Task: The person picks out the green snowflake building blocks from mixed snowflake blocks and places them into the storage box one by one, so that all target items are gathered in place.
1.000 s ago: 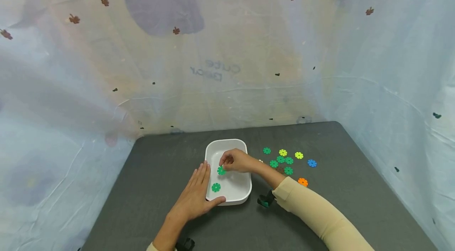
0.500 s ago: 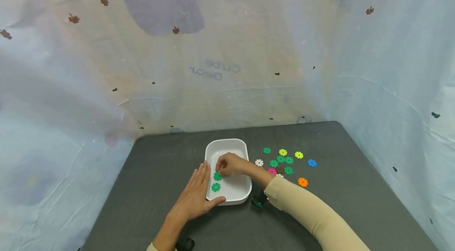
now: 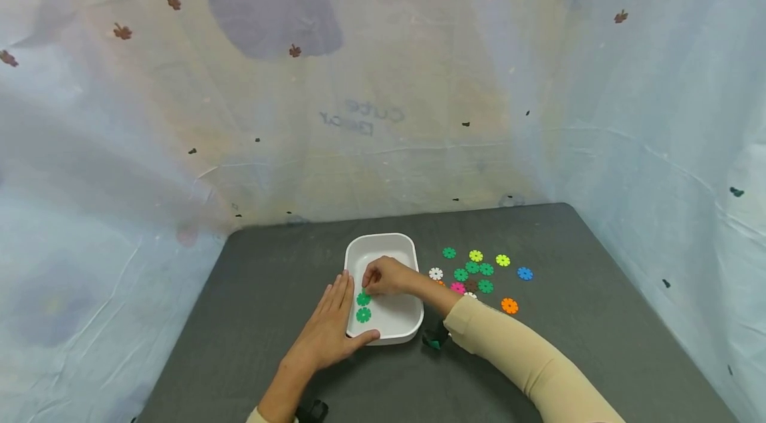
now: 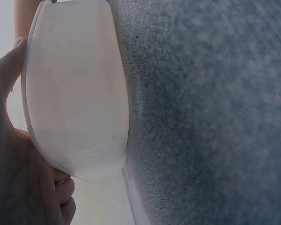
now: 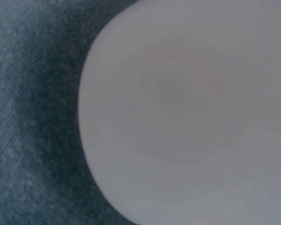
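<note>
In the head view, a white tray [image 3: 395,330] stands on the dark table. Along its left side lies my left hand [image 3: 326,333], fingers straight and thumb over the near rim. The left wrist view shows this hand [image 4: 25,168] against the tray's near wall [image 4: 75,93]. Reaching inside the tray, my right hand [image 3: 387,277] pinches a green notched plastic disc [image 3: 363,299] low over the bottom. Just nearer lies another green notched disc [image 3: 363,314]. White tray wall [image 5: 178,117] fills much of the right wrist view; the right hand is out of that view.
Right of the tray are scattered several notched discs: green [image 3: 449,253], yellow [image 3: 503,260], blue [image 3: 524,273], orange [image 3: 509,305], white [image 3: 435,273], pink [image 3: 457,288] and brown [image 3: 471,285]. A printed sheet [image 3: 383,163] hangs behind the dark table [image 3: 275,257].
My right hand has moved left and toward the near end inside the tray, bringing its green disc close to the other. The left hand has kept its place.
</note>
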### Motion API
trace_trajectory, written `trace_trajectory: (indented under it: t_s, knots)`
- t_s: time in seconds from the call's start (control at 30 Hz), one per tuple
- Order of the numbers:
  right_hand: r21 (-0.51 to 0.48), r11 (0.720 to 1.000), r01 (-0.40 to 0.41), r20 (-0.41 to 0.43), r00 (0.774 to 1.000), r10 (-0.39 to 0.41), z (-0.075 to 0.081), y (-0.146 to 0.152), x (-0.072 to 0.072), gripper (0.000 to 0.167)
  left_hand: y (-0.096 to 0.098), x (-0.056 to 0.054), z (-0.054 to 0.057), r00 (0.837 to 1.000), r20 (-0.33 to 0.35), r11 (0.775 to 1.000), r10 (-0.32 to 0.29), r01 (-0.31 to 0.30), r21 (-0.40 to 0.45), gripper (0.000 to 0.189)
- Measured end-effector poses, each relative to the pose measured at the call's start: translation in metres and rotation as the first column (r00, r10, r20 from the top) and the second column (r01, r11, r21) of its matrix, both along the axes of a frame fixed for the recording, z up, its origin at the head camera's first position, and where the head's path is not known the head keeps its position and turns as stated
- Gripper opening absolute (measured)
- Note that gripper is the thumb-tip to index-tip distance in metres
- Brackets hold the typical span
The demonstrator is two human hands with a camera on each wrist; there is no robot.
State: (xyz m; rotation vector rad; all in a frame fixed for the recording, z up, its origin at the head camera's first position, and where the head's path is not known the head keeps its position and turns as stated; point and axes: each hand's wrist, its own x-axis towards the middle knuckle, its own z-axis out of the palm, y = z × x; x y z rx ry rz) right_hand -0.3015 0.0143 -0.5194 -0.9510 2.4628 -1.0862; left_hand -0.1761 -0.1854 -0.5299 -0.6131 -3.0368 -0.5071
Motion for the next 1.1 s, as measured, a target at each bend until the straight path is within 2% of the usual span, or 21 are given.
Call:
trace_trajectory:
  t_s: [0.17,0.43,0.87,1.1]
  knots:
    - [-0.057,0.998,-0.006,-0.020,1.000,0.005,0.004,0.006,-0.001,0.003,0.000,0.000,0.000,1.000,0.005,1.000,0.004,-0.004,-0.003,0.124]
    - [-0.136,0.990,-0.035,-0.071,0.997,0.025,0.024,0.037,-0.003,0.010,0.002,0.001,0.002,1.000,0.013,1.000,0.018,-0.018,-0.003,0.124]
    - [-0.108,0.994,0.036,-0.080,0.996,-0.045,0.045,0.110,-0.002,0.014,0.002,0.002,0.001,0.999,0.016,1.000,0.030,-0.030,0.006,0.124]
    - [-0.045,0.995,0.092,-0.064,0.993,-0.094,0.038,0.149,-0.005,0.019,0.001,0.002,0.001,1.000,0.013,1.000,0.023,-0.024,0.007,0.126]
